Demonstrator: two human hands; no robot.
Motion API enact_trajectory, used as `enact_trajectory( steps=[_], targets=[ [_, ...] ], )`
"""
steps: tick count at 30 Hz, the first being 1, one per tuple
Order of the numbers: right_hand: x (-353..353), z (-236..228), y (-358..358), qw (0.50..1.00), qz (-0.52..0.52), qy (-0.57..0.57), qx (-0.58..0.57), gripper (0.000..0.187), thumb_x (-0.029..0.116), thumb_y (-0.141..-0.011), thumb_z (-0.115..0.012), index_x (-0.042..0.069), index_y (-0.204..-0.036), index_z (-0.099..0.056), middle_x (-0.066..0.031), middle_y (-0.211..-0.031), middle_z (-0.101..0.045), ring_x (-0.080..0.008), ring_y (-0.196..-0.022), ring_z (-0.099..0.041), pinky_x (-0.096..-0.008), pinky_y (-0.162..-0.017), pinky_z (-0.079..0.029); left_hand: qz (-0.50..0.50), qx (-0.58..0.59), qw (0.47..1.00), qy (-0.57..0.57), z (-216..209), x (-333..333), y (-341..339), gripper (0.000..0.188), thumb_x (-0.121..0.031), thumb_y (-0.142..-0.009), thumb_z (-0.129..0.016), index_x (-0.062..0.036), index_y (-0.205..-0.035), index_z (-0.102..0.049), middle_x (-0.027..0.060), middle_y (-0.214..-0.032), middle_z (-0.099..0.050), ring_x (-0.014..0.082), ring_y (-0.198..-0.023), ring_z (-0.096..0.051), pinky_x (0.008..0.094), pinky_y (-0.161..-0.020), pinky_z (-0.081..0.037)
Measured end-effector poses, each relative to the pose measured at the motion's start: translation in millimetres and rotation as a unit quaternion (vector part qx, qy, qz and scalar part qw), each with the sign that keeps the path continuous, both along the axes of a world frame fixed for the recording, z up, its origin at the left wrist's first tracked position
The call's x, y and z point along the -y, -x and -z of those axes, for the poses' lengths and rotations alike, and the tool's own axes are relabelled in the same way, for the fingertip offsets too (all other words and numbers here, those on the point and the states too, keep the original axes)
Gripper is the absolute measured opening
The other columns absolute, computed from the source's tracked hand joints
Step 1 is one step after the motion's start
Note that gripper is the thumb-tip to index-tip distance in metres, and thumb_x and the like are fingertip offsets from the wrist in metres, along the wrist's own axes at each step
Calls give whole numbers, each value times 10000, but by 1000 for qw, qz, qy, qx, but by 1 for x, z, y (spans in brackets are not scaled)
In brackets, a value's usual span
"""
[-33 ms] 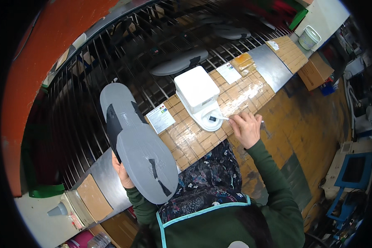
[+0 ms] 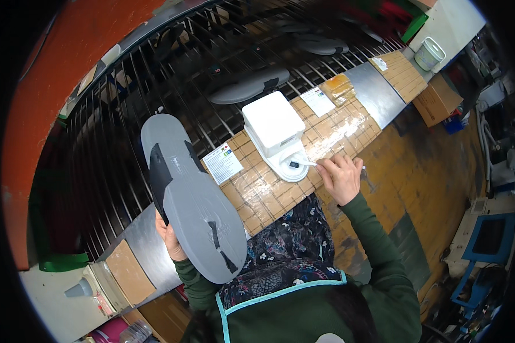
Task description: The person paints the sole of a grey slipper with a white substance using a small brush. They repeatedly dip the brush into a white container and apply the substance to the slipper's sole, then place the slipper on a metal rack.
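My left hand (image 2: pixel 170 239) grips a grey shoe sole (image 2: pixel 203 220) with black inserts by its left edge. The sole's broad face is turned up toward me, and most of the fingers are hidden beneath it. My right hand (image 2: pixel 340 177) pinches a thin white-handled brush (image 2: pixel 311 163). Its working end reaches into the round cup (image 2: pixel 293 166) at the front of a white dispenser (image 2: pixel 274 123). Whether the bristles touch the cup's contents cannot be made out. The dispenser stands on a ledge covered with taped cardboard (image 2: pixel 257 191), between my two hands.
Beyond the ledge runs a conveyor of metal rods (image 2: pixel 120 137), carrying another grey sole (image 2: pixel 250 86) and more soles farther right. Labelled cards (image 2: pixel 223 163) lie on the cardboard. At the far right are a pale tub (image 2: pixel 429 54) and a cardboard box (image 2: pixel 436 98).
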State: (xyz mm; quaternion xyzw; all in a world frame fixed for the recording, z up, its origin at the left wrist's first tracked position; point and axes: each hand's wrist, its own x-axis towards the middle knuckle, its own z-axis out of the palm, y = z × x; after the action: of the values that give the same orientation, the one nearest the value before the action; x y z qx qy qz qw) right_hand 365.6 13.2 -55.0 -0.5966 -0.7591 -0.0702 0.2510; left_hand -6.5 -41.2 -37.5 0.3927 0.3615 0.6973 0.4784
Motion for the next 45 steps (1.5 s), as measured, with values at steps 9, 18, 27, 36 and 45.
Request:
enact_trajectory(
  steps=[9, 18, 27, 36, 45],
  targets=[
    [-7, -7, 0, 1000, -21, 11, -12, 72, 211, -846, -706, 140, -830, -706, -10, -694, -558, -199, -647, -505, -379, -748, -288, -23, -36, 999, 25, -7, -10, -8, 566, -234, -875, -697, 5, -1336, -472, 73, -1153, -635, 129, -938, -639, 245, -824, -510],
    [-9, 9, -12, 726, 41, 397, -559, 162, 179, -895, -682, 29, -838, -702, -50, -717, -631, -83, -636, -563, -270, -564, -424, -46, -2, 998, 48, -13, -16, -38, 348, -143, -867, -693, -21, -1152, -535, 10, -892, -619, 75, -717, -587, 215, -641, -488],
    [17, -52, 68, 897, -80, -3, -434, 184, 20, -806, -736, -1, -988, -722, -71, -859, -630, -125, -759, -568, -250, -662, -463, 57, 16, 997, 55, -25, -21, -65, 311, -23, -861, -678, 23, -1139, -546, 78, -878, -664, 89, -631, -628, 182, -481, -513],
    [32, -56, 121, 798, -156, 117, -570, 179, 26, -837, -708, 7, -1014, -732, -62, -964, -575, -143, -872, -561, -251, -761, -457, 44, -22, 997, 60, -29, -8, -68, 348, -21, -845, -712, 42, -1151, -557, 47, -899, -651, 52, -666, -608, 178, -519, -533],
    [20, -57, 127, 841, -136, 101, -513, 166, 50, -857, -708, 8, -1016, -731, -45, -943, -558, -95, -807, -544, -205, -618, -432, 56, -80, 991, 93, -28, 1, -68, 346, -49, -820, -745, 46, -1120, -602, 46, -875, -684, 67, -710, -630, 210, -634, -519]
  ],
)
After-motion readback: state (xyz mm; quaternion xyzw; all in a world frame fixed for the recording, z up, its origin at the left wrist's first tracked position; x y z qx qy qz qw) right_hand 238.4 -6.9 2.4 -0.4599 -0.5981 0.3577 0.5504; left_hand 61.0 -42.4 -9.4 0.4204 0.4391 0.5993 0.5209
